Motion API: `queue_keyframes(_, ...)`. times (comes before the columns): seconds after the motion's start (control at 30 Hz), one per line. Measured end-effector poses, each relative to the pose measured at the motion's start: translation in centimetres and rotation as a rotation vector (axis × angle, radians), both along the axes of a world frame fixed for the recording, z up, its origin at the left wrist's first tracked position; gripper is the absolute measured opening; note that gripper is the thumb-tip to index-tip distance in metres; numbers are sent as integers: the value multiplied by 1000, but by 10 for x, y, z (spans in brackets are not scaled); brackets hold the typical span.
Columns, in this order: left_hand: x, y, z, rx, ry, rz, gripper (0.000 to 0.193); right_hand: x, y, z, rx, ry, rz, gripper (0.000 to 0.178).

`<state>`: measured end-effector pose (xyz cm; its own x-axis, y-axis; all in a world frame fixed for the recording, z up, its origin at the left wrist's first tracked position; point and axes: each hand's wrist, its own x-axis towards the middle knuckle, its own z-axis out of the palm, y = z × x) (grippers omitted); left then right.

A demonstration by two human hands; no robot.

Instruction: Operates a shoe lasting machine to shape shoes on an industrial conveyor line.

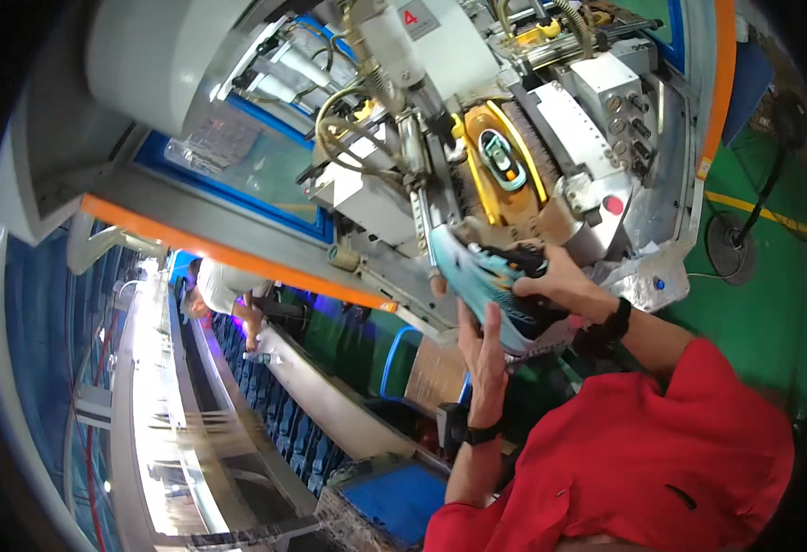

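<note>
A light-blue and black sports shoe [486, 279] is tilted in front of the machine, slightly blurred. My right hand [561, 283] is closed around its dark collar, and a black band sits on that wrist. Against the near left side of the shoe, my left hand [484, 363] has its fingers stretched out, touching it rather than wrapped round it. Just beyond the shoe, the machine's brown bed [484, 147], between yellow strips, bears a small teal, black and orange piece [502, 161]. The shoe's far side and underside are partly hidden.
Metal blocks with knobs [617, 120] and hoses surround the bed. An orange-edged frame [238, 258] crosses at left. Beyond it, another person [228, 285] bends over a long conveyor [330, 396]. A cardboard box [435, 375] stands below, and a round-based stand [732, 247] is at right.
</note>
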<state>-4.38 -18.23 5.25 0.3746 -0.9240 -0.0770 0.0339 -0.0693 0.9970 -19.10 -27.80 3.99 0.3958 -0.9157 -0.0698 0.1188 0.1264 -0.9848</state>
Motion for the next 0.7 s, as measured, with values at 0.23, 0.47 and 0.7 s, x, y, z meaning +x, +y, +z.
queue_keyframes(0.23,1,-201,-72,6,-221,-212,51,-108,-69,-33,-111,-95,-449,55)
queue_keyframes(0.47,-12,-372,-142,219,-741,19,94,-163,-80,-26,-232,186,-794,57)
queue_keyframes(0.7,-6,-398,-146,237,-758,130,68,-167,-160,-18,-413,506,-911,54)
